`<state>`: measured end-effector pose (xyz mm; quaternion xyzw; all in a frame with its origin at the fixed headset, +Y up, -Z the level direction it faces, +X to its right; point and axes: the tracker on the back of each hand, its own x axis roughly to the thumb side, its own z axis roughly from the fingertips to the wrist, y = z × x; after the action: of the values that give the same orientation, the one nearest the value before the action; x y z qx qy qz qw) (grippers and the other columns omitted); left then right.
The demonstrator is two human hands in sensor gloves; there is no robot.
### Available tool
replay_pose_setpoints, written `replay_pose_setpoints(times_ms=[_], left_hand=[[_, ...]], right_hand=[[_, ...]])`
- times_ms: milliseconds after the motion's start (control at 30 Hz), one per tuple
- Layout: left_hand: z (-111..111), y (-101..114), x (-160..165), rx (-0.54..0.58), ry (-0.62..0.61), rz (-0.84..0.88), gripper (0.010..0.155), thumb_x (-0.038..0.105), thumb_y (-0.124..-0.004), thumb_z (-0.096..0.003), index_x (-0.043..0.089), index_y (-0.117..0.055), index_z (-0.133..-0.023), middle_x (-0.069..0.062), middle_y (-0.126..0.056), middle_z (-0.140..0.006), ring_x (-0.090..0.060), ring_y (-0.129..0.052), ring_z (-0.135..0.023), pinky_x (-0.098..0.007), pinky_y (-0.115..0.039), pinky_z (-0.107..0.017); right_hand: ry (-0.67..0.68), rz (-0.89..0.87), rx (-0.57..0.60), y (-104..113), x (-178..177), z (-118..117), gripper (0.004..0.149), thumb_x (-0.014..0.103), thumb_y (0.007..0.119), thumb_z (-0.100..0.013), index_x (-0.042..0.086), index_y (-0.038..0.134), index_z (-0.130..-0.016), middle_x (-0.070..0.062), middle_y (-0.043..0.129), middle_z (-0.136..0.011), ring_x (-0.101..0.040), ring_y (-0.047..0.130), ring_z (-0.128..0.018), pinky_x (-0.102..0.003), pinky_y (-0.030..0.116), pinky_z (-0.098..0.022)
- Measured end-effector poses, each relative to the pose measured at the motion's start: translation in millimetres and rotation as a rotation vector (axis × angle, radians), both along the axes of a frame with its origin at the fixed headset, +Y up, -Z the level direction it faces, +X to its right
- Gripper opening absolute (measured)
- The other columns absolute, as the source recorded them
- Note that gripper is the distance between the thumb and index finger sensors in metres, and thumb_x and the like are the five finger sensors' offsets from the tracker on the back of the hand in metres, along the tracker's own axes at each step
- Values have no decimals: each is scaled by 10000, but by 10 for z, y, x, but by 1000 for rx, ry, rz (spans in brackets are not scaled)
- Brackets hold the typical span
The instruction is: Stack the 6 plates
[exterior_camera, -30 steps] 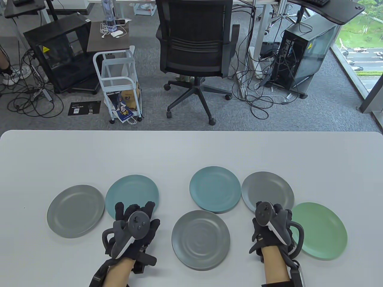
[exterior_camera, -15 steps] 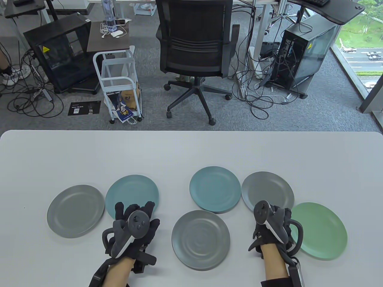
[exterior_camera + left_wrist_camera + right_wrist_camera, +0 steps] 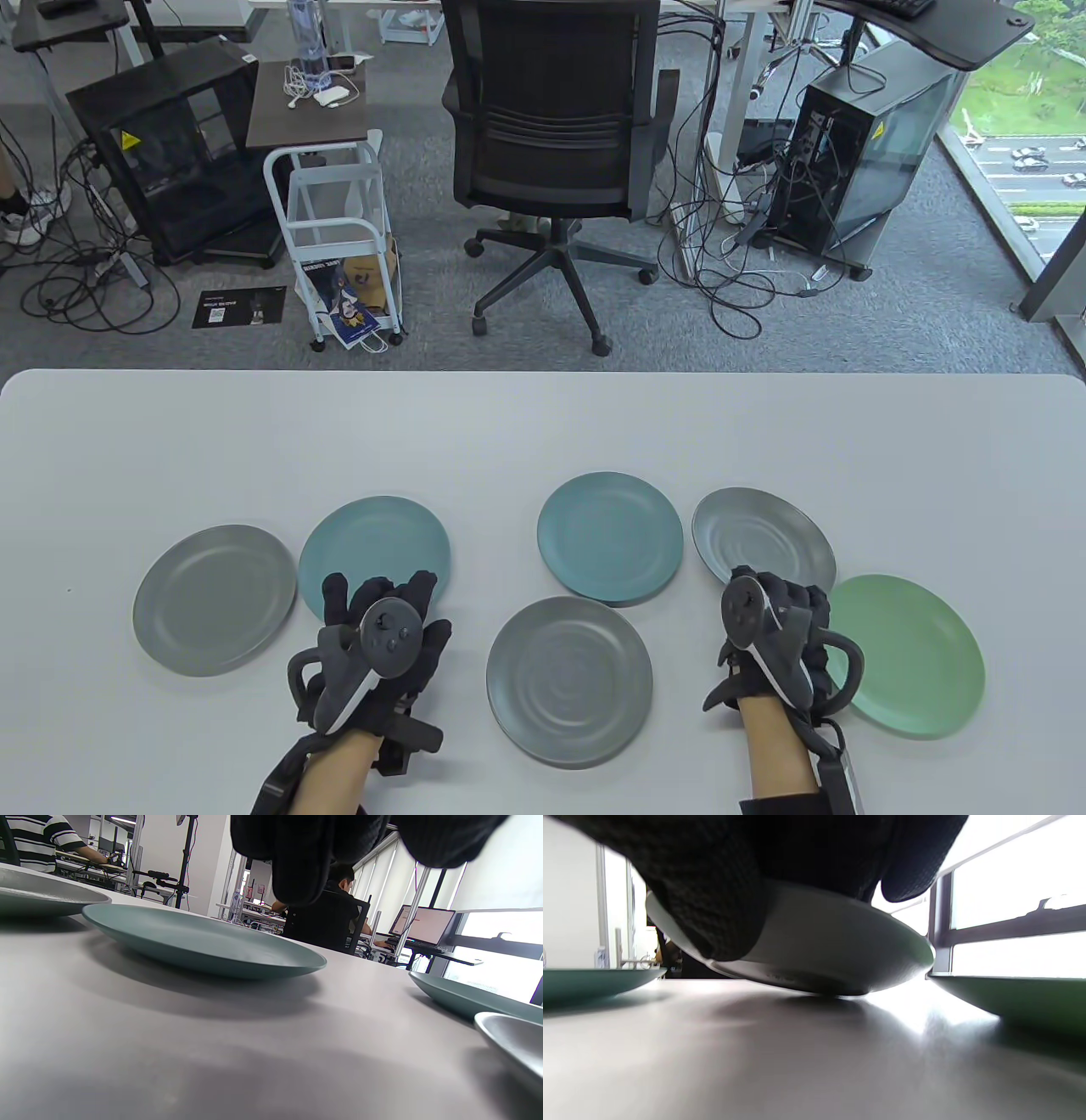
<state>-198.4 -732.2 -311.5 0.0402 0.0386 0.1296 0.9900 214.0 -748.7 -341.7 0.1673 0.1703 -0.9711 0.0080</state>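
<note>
Six plates lie on the white table (image 3: 543, 424). From the left they are a grey plate (image 3: 215, 598), a teal plate (image 3: 377, 543), a grey front plate (image 3: 568, 679), a teal middle plate (image 3: 609, 537), a grey right plate (image 3: 759, 539) and a green plate (image 3: 920, 662). My right hand (image 3: 776, 594) grips the near edge of the grey right plate and tilts it up. In the right wrist view its underside (image 3: 831, 950) shows, with only the base touching the table. My left hand (image 3: 382, 611) lies spread at the near edge of the left teal plate (image 3: 203, 942), holding nothing.
The green plate (image 3: 1018, 997) lies just right of the tilted plate, and the teal middle plate (image 3: 585, 982) just left of it. Beyond the table's far edge stand an office chair (image 3: 551, 127) and a white cart (image 3: 335, 238).
My right hand has closed on the grey right plate's near edge and lifted it, so the plate now tilts. My left hand has barely moved.
</note>
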Motion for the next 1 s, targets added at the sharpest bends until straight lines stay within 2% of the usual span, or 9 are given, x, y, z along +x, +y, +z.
replay_pose_setpoints(times_ms=[167, 467, 767, 1000], left_hand=[[-5, 0, 3, 1, 3, -1, 683, 588, -725, -361, 416, -558, -1001, 135, -789, -1015, -129, -574, -1077, -479, -117, -861], [-15, -19, -25, -2, 23, 16, 686, 594, -722, -362, 413, -556, -1002, 135, -796, -1009, -131, -577, -1075, -483, -123, -856], [-9, -3, -56, 11, 46, 66, 686, 596, -720, -361, 405, -558, -1000, 132, -826, -982, -132, -602, -1061, -485, -143, -854], [14, 46, -76, 50, 66, 118, 692, 601, -717, -362, 394, -555, -1003, 125, -851, -952, -134, -626, -1042, -488, -167, -850]], right_hand=[[-20, 20, 101, 28, 8, 47, 366, 409, 953, -382, 359, 903, -740, 119, 994, -755, -146, 985, -711, -446, 688, -700], [66, 62, 265, 165, -152, 140, 357, 419, 966, -367, 377, 910, -716, 140, 999, -735, -125, 988, -700, -429, 686, -703], [200, 46, 344, 268, -382, 232, 354, 421, 958, -374, 379, 903, -721, 142, 991, -745, -123, 980, -710, -430, 681, -708], [354, 83, 367, 318, -736, 316, 353, 424, 956, -377, 383, 900, -724, 146, 989, -747, -121, 980, -711, -430, 682, -709]])
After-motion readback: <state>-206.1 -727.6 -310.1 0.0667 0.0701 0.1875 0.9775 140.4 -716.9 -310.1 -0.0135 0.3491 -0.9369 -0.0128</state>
